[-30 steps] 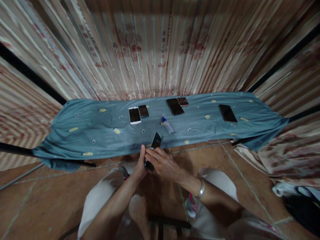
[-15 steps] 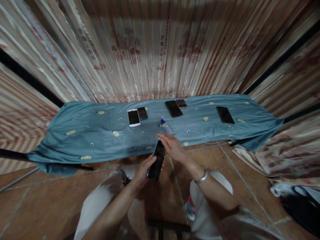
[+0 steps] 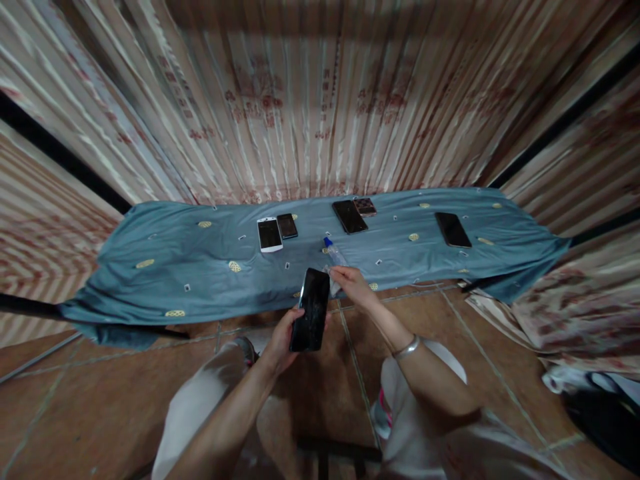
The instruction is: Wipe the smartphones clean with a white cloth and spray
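Holding a black glossy-screened smartphone (image 3: 311, 310) by its lower end, the left hand (image 3: 284, 340) has its fingers wrapped round the edges and the thumb up the near side. Half a second ago the phone stood edge-on and tilted; now its dark screen is turned flat towards the camera, a white rim showing along its left side. It hangs in the air over the tiled brown floor (image 3: 100, 393), just in front of the table's near edge.

At two o'clock from the phone, the right hand (image 3: 353, 283), a silver bangle (image 3: 406, 347) on its wrist, has left the phone, which it was touching a second ago. Its fingertips are pinched together on something small and pale at the base of a little clear bottle with a blue cap (image 3: 334, 253); what exactly it grips I cannot tell. So the phone is now carried by one hand alone while the other works at the bottle.

Farther off, on the blue-grey cloth with gold ovals (image 3: 165, 267), unmoved: at eleven o'clock a white-framed phone (image 3: 269, 234) touching a smaller black phone (image 3: 287, 226); at one o'clock a large black phone (image 3: 350, 216) with a patterned brown device (image 3: 365, 206) at its far corner; at two o'clock a lone black phone (image 3: 453, 229). Behind hangs a striped pink curtain (image 3: 310, 100).
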### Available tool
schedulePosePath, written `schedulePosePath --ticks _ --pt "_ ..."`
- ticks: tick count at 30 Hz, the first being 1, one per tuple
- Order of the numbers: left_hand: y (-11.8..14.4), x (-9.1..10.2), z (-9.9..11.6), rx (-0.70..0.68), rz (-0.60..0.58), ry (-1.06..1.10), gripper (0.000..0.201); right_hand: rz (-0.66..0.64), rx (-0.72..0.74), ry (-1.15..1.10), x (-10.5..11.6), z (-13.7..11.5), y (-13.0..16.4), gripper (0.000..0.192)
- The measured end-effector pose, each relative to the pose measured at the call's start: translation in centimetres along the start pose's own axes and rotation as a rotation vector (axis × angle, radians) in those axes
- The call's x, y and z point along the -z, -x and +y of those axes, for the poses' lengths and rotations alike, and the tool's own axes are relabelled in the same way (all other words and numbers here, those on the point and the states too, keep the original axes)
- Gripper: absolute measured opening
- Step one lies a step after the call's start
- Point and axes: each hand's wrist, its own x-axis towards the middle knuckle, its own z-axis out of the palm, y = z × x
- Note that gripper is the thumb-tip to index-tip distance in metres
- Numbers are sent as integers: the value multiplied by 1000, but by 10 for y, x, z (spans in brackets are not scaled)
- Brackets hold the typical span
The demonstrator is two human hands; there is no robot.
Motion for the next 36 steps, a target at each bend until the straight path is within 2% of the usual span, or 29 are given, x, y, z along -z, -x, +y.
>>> schedulePosePath --ticks 4,9,16,23,30,33,36 --pt "-3 -2 4 19 87 -13 37 -17 -123 -197 -12 3 2 43" --pt "-9 -6 6 -48 186 29 34 -49 -198 -332 -24 0 10 40" --pt "-13 -5 17 -66 172 102 42 -100 -278 -402 -35 -2 24 33" --pt "-18 -1 34 -85 239 160 44 -158 -338 -488 -53 2 40 28" --pt "-22 1 39 -185 124 176 55 -203 -399 -669 -61 -1 51 16" --pt "-22 -3 41 -226 171 148 55 -210 -420 -761 -63 -2 52 8" --pt "-25 -5 41 -300 223 125 53 -214 -434 -827 -65 -1 52 16"
